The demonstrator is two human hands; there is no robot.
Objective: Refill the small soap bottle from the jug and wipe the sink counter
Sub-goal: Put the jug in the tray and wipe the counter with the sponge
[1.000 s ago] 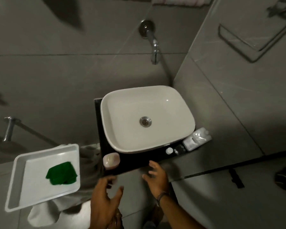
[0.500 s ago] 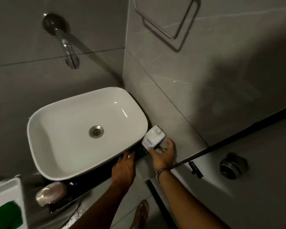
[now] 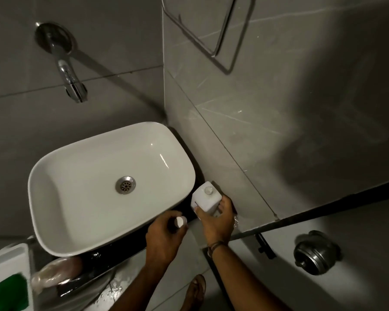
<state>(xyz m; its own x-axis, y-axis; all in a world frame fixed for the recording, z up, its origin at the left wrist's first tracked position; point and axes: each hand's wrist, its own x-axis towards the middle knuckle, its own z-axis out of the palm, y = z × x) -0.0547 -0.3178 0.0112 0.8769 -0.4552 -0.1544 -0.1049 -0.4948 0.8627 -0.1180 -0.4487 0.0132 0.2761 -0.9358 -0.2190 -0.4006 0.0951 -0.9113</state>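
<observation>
A white square jug (image 3: 205, 197) with a round cap stands on the dark counter (image 3: 119, 249) at the right of the white basin (image 3: 81, 225). My right hand (image 3: 217, 217) grips the jug from its near side. My left hand (image 3: 164, 236) is closed around the small soap bottle, of which only the white cap (image 3: 180, 221) shows, just in front of the basin's rim. A green cloth (image 3: 7, 292) lies in a white tray (image 3: 8, 259) at the lower left.
A chrome tap (image 3: 71, 83) sticks out of the wall above the basin. A bar of soap in a dish (image 3: 54, 271) sits on the counter's left end. Tiled wall rises close on the right, with a metal towel rail (image 3: 220, 30) and a round fitting (image 3: 316, 252).
The view swung right and closer. My right hand went from touching the jug to gripping it. My left hand closed on the small bottle at the basin's front.
</observation>
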